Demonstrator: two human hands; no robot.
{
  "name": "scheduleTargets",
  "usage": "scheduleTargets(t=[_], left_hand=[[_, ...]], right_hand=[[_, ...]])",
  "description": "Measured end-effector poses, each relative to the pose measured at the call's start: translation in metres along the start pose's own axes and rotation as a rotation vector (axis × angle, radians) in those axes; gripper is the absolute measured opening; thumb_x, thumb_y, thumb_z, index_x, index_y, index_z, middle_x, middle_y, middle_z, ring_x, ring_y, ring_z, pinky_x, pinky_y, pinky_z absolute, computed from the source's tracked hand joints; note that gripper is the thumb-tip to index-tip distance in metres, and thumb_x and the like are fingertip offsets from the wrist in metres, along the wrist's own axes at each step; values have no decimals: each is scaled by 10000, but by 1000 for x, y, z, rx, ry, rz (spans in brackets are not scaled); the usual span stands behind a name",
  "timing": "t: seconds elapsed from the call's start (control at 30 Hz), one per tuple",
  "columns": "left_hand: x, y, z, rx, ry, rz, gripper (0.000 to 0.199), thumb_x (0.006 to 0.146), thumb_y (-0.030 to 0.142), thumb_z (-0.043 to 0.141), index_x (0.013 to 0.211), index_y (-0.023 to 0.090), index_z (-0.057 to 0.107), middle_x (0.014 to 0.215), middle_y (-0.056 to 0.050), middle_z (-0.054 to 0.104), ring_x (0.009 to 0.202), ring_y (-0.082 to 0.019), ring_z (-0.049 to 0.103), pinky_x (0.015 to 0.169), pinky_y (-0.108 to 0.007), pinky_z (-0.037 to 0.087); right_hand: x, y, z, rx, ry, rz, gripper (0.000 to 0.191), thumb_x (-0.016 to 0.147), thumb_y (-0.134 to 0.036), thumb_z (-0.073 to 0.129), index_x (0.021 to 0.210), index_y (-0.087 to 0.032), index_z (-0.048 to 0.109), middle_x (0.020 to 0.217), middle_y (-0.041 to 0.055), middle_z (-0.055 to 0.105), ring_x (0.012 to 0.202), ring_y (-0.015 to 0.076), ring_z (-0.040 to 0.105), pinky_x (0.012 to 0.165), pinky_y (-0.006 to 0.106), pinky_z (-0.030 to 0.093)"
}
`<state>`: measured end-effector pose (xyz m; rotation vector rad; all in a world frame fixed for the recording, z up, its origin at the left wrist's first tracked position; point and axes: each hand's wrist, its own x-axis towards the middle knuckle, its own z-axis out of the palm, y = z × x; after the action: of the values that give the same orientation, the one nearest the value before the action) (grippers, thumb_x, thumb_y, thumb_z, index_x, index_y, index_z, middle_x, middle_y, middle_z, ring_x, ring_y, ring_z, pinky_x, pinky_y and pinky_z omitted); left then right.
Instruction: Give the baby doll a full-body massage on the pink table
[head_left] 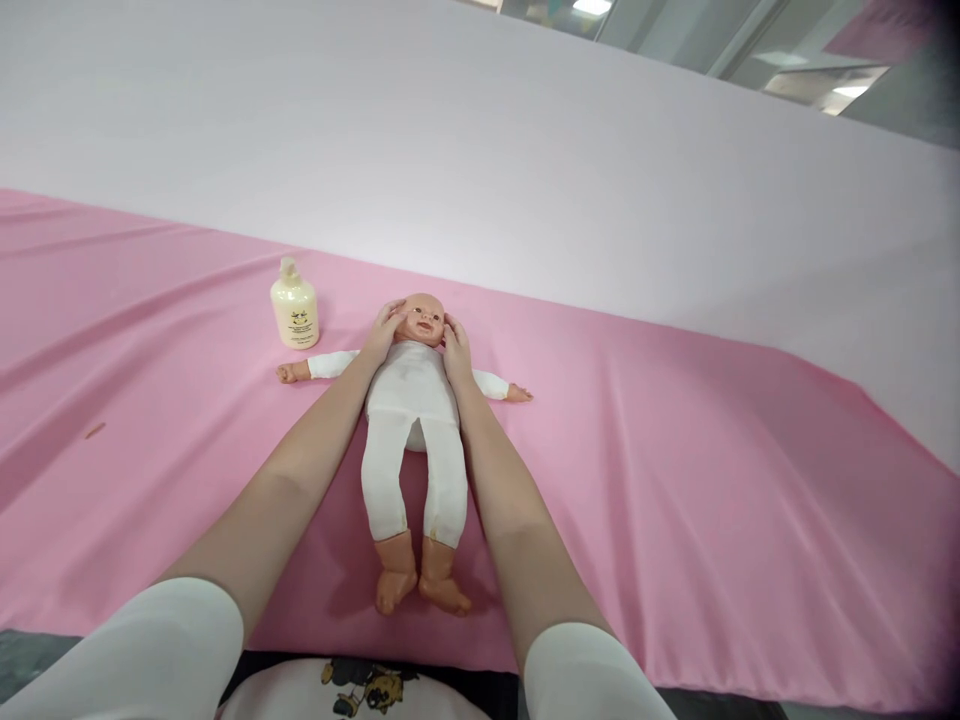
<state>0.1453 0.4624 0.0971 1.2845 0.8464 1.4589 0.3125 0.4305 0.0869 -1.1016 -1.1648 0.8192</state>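
A baby doll (416,385) in a white top and trousers lies on its back, face up, with its arms spread and its bare feet toward me. My left hand (388,328) rests against one side of the doll's head, fingers stretched out along it. On the other side of the head lies my right hand (456,348), its fingers also extended and touching near the cheek. Parts of the fingertips are hidden behind the head. Beyond the doll's outstretched arm, left of my hands, stands a cream-coloured pump bottle (295,308) with dark print.
Under everything spreads a pink cloth (637,480) with soft folds. A white panel (450,150) rises along its far side. A small brownish mark or object (95,431) is on the cloth at the left. The cloth's near edge runs just before my body.
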Motion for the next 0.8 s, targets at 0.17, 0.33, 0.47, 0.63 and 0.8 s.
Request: scheduleTargets(t=[0.17,0.33,0.47,0.63,0.8], left_hand=[[0,7,2,-60,94,-135,268,907,226,518,1149,189,625,1297,-107,691,1235,-280,644,1101,-459,520],[-2,12,6,-114,115,-158,229,891,176,544,1106,165,622,1259,-110,705,1184,-242,659,1070,-386,525],[-4,11,4,-130,87,-158,260,884,241,571,1133,178,615,1288,-117,682,1231,-256,632,1086,-403,506],[-4,5,0,-140,-23,-21,482,761,383,728,1184,192,600,1348,-123,632,1338,-294,555,1143,-401,451],[2,-1,-3,-183,-93,2,588,648,332,701,1205,180,587,1374,-139,605,1377,-330,516,1172,-435,419]], right_hand=[[-1,-4,-2,-22,-60,21,590,951,-459,482,1451,-147,483,1574,139,496,1412,244,533,1188,416,469],[-1,-5,-2,48,-32,33,555,881,-305,562,1401,-119,507,1508,157,564,1377,244,565,1167,413,491],[0,-3,0,72,6,34,469,898,-353,540,1330,-173,568,1476,119,594,1352,225,580,1162,438,491],[-4,-6,1,70,-3,-8,622,859,-625,599,1312,-199,585,1467,126,579,1395,253,548,1203,478,438],[-9,-12,2,94,-36,-1,772,764,-646,732,1352,-186,537,1506,150,546,1416,280,520,1212,443,441]])
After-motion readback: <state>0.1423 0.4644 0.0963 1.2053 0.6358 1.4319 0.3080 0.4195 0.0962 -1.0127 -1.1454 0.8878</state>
